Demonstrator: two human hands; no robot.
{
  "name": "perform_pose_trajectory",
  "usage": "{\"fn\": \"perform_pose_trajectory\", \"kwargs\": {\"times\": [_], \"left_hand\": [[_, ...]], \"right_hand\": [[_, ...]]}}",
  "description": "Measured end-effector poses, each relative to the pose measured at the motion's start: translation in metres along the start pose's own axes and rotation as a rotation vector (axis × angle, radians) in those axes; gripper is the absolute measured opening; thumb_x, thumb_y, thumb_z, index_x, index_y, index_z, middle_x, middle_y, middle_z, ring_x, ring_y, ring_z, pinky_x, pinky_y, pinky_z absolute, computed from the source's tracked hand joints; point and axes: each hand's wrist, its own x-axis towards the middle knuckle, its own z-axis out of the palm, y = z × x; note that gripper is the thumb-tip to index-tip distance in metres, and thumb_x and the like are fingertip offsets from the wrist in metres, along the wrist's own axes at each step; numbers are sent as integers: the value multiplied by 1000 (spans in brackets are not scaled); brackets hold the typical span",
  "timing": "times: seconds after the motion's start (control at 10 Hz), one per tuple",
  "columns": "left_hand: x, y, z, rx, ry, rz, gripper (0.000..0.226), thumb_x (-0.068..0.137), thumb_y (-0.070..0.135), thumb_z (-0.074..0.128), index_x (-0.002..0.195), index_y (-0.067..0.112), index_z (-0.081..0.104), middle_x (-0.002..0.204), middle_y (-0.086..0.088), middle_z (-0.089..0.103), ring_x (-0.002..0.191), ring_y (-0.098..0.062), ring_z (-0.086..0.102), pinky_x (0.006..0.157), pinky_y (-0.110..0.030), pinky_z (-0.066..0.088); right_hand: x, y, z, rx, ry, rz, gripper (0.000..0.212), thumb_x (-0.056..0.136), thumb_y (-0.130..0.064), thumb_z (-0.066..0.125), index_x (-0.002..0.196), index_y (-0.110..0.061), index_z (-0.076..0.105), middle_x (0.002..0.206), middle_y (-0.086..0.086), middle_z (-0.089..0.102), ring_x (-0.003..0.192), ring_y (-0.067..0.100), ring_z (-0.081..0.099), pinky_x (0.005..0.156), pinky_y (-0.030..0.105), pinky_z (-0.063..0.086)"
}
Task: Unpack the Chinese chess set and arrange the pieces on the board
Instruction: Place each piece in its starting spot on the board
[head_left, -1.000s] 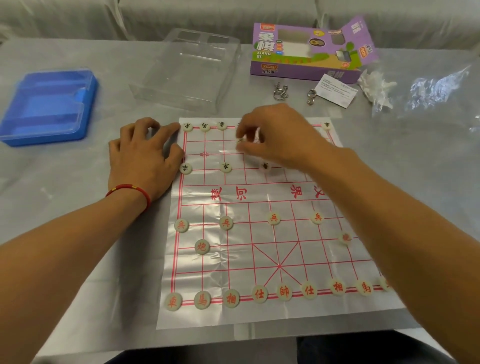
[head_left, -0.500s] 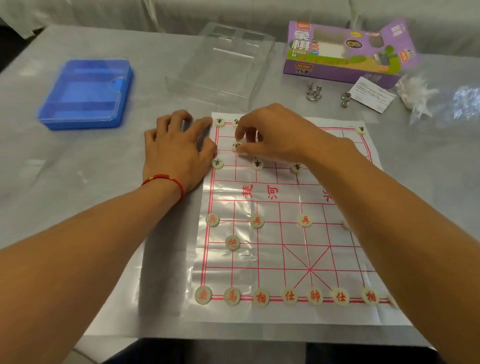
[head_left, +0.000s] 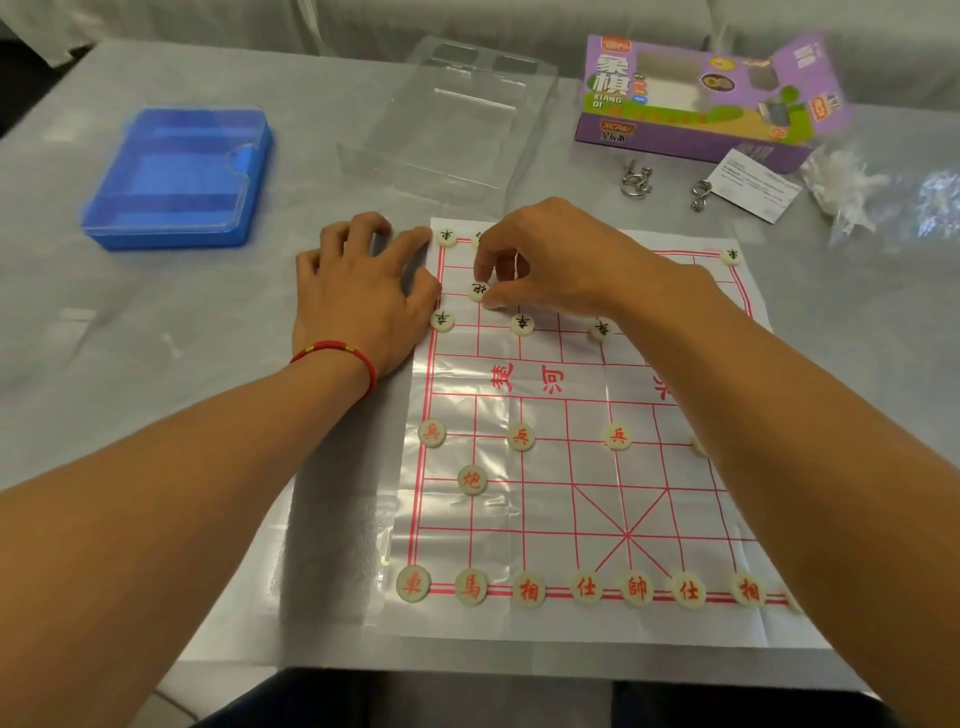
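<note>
A thin plastic board (head_left: 571, 509) with red grid lines lies flat on the table. Red-lettered pieces fill its near row (head_left: 636, 590), with red soldiers (head_left: 520, 435) and a red cannon (head_left: 471, 479) above them. Black-lettered pieces sit along the far rows, among them soldiers (head_left: 522, 323). My right hand (head_left: 566, 260) reaches over the far left part of the board, its fingertips pinching a black-lettered cannon piece (head_left: 479, 291) on the grid. My left hand (head_left: 358, 291) lies flat, fingers spread, pressing the board's far left edge. My right arm hides part of the board's right side.
A blue plastic case (head_left: 176, 176) sits at the far left. A clear plastic tray (head_left: 447, 114) stands behind the board. At the far right are the purple game box (head_left: 701, 98), two metal ring puzzles (head_left: 636, 179), a paper slip (head_left: 756, 182) and crumpled plastic wrap (head_left: 883, 197).
My right hand has moved left across the far rows and set the black cannon piece down on the left side. The head view has shifted left. My left hand has stayed put.
</note>
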Motion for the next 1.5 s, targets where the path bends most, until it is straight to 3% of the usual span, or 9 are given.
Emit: {"fn": "perform_pose_trajectory", "kwargs": {"times": [0.2, 0.4, 0.6, 0.8, 1.1, 1.3, 1.5], "left_hand": [[1, -1, 2, -1, -1, 1, 51, 96, 56, 35, 144, 40, 41, 143, 0, 39, 136, -26, 32, 109, -47, 29], [-1, -1, 0, -17, 1, 6, 49, 97, 56, 35, 143, 40, 42, 142, 0, 40, 135, -26, 32, 109, -46, 29], [0, -3, 2, -7, -1, 12, 51, 96, 57, 33, 143, 39, 41, 143, -1, 40, 135, -28, 33, 109, -49, 30], [1, -1, 1, -15, -17, -2, 51, 97, 59, 35, 144, 40, 39, 145, -1, 39, 136, -29, 32, 110, -51, 28], [0, -1, 0, -29, -25, 1, 51, 97, 59, 35, 144, 39, 39, 146, -2, 39, 138, -30, 31, 111, -52, 27], [-1, 0, -2, -29, -14, 12, 50, 97, 56, 35, 144, 38, 41, 143, -2, 41, 135, -29, 33, 109, -52, 29], [-1, 0, -3, -35, -12, 12, 49, 98, 55, 35, 143, 39, 41, 142, -2, 41, 135, -29, 33, 109, -52, 30]], "right_hand": [[0, -1, -1, 7, -17, 1, 28, 86, -35, 74, 111, -22, 71, 91, -8, 62, 76, 8, 57, 62, 13, 38], [-20, 8, -23, 39, 32, 25, 29, 88, -31, 73, 116, -23, 69, 96, -6, 66, 84, 8, 60, 68, 13, 41], [-86, 69, -57, 56, 211, 275, 20, 88, -21, 72, 108, -24, 71, 94, -7, 67, 83, 4, 62, 75, 19, 47], [-122, 93, -39, 53, 185, 394, 18, 88, -21, 73, 105, -26, 73, 88, -9, 64, 79, 4, 59, 76, 25, 49], [-109, 99, -24, -24, 151, 369, 28, 84, -41, 75, 108, -28, 72, 91, -10, 65, 78, 9, 57, 79, 36, 55], [-104, 117, -34, -17, 257, 347, 23, 87, -24, 73, 110, -27, 72, 96, -10, 64, 73, 6, 52, 73, 31, 48], [-91, 134, -44, -117, 183, 286, 26, 86, -14, 73, 111, -24, 73, 101, -3, 70, 81, 11, 52, 68, 25, 38]]}}
